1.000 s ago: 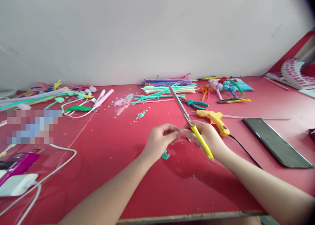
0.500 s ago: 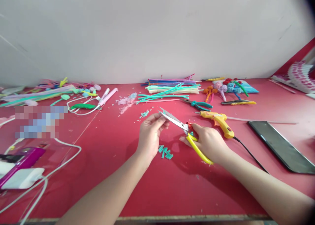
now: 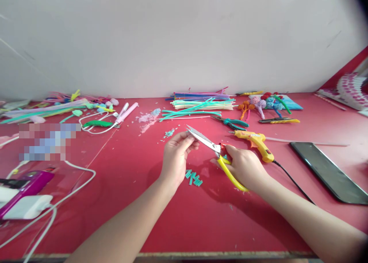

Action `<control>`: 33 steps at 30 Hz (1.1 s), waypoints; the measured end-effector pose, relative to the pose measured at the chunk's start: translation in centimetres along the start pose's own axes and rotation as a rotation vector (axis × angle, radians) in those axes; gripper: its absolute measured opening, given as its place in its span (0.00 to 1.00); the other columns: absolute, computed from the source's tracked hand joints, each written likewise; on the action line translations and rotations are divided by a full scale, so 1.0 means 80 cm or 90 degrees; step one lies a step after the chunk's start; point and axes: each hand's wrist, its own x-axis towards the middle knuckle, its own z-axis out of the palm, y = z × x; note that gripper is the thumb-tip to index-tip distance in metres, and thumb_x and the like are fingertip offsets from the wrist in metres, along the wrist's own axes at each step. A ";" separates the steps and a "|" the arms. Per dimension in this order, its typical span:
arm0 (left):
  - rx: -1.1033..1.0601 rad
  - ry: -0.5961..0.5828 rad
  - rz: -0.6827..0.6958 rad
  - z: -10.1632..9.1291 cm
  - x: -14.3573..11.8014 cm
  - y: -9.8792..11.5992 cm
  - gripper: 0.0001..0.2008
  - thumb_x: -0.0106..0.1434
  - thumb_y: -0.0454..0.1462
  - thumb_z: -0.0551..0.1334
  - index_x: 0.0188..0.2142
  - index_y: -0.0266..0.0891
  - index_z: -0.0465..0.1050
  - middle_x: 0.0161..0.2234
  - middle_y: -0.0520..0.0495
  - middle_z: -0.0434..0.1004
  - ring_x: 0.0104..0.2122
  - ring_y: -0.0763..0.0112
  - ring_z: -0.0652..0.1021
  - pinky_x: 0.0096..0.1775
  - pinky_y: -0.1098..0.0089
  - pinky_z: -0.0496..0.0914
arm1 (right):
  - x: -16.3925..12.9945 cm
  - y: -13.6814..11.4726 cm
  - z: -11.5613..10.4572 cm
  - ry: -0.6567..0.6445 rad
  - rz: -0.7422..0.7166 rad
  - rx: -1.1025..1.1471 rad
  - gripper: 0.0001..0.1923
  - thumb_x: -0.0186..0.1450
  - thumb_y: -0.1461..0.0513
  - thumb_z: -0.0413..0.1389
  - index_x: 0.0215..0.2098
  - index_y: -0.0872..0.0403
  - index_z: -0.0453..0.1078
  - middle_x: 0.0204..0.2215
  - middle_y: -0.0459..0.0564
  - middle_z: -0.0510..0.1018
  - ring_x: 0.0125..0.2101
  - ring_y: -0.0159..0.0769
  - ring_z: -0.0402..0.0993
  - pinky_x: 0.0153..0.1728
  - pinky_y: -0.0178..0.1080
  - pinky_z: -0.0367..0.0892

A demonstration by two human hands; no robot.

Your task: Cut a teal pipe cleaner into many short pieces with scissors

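Two hands met above the middle of the red desk [image 3: 184, 224]. Leftmost, the left hand [image 3: 175, 159] had its fingers [image 3: 188, 140] pinched together beside the blade tips of the scissors [image 3: 214, 150]. Below it lay several short teal cut pieces [image 3: 194, 178] in a loose cluster. The scissors showed silver blades slightly parted and yellow handles, gripped by the right hand [image 3: 244, 167] with fingers curled around them. A yellow glue gun [image 3: 255, 140] sat just beyond, a dark phone [image 3: 327, 171] farther right. Bare desk stretched toward the near edge.
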 end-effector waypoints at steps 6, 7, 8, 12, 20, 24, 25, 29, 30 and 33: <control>0.009 0.003 0.000 0.000 -0.001 0.001 0.05 0.52 0.33 0.61 0.30 0.34 0.72 0.26 0.49 0.73 0.26 0.76 0.73 0.32 0.73 0.67 | 0.000 0.001 0.000 -0.008 0.009 0.003 0.17 0.58 0.47 0.44 0.26 0.53 0.59 0.18 0.46 0.69 0.18 0.32 0.63 0.19 0.33 0.44; 0.010 0.002 0.001 0.000 -0.001 0.001 0.05 0.52 0.33 0.61 0.30 0.34 0.72 0.26 0.49 0.73 0.26 0.77 0.73 0.32 0.73 0.67 | 0.000 0.001 0.000 -0.009 0.010 0.004 0.17 0.58 0.47 0.44 0.26 0.53 0.59 0.18 0.46 0.70 0.18 0.32 0.63 0.19 0.33 0.44; 0.013 0.002 0.003 0.000 -0.001 0.001 0.05 0.52 0.33 0.61 0.30 0.34 0.72 0.26 0.50 0.73 0.26 0.77 0.73 0.32 0.73 0.67 | 0.000 0.001 0.000 -0.010 0.010 0.005 0.17 0.58 0.47 0.44 0.26 0.53 0.60 0.18 0.46 0.70 0.18 0.32 0.63 0.19 0.33 0.44; 0.036 0.008 0.016 -0.001 -0.001 0.002 0.05 0.52 0.34 0.61 0.30 0.35 0.72 0.26 0.50 0.73 0.26 0.76 0.73 0.32 0.72 0.67 | 0.000 0.001 0.000 -0.010 0.011 -0.005 0.17 0.57 0.47 0.45 0.26 0.53 0.59 0.18 0.46 0.69 0.18 0.32 0.63 0.19 0.33 0.44; 0.103 0.034 0.019 0.001 -0.004 0.003 0.06 0.50 0.36 0.62 0.29 0.35 0.71 0.24 0.50 0.72 0.24 0.76 0.72 0.29 0.73 0.67 | 0.003 0.008 0.000 -0.006 0.034 0.053 0.18 0.58 0.48 0.44 0.20 0.52 0.53 0.13 0.43 0.63 0.15 0.28 0.54 0.19 0.33 0.43; 0.127 0.025 0.010 0.001 -0.004 0.001 0.06 0.51 0.36 0.62 0.28 0.35 0.70 0.23 0.50 0.71 0.24 0.76 0.71 0.28 0.74 0.66 | 0.003 0.007 -0.002 0.008 0.037 0.086 0.17 0.55 0.48 0.47 0.20 0.52 0.52 0.13 0.42 0.62 0.16 0.28 0.53 0.19 0.32 0.43; 0.133 0.026 0.008 0.001 -0.004 0.000 0.06 0.50 0.36 0.62 0.28 0.35 0.69 0.23 0.50 0.71 0.24 0.76 0.71 0.28 0.74 0.66 | 0.002 0.006 -0.003 0.010 0.037 0.092 0.17 0.55 0.48 0.48 0.21 0.52 0.52 0.14 0.42 0.62 0.16 0.28 0.54 0.19 0.32 0.44; 0.196 -0.016 -0.027 0.003 -0.004 -0.001 0.06 0.51 0.36 0.62 0.27 0.35 0.69 0.22 0.52 0.69 0.22 0.77 0.70 0.27 0.75 0.65 | 0.003 0.004 -0.003 0.008 0.038 0.156 0.14 0.54 0.51 0.49 0.21 0.52 0.54 0.15 0.41 0.62 0.17 0.28 0.53 0.19 0.32 0.45; 0.226 -0.047 -0.047 0.004 -0.005 -0.002 0.06 0.51 0.37 0.62 0.27 0.35 0.69 0.21 0.52 0.69 0.22 0.77 0.69 0.27 0.74 0.65 | 0.003 0.003 -0.003 0.006 0.042 0.189 0.13 0.54 0.52 0.49 0.21 0.52 0.54 0.15 0.41 0.61 0.17 0.27 0.53 0.19 0.32 0.45; 0.301 -0.153 -0.110 0.009 -0.011 -0.005 0.06 0.51 0.37 0.61 0.26 0.36 0.68 0.19 0.53 0.68 0.21 0.77 0.68 0.26 0.74 0.64 | 0.003 0.002 -0.005 -0.015 0.050 0.348 0.10 0.55 0.55 0.49 0.23 0.53 0.58 0.17 0.41 0.63 0.19 0.27 0.55 0.19 0.31 0.49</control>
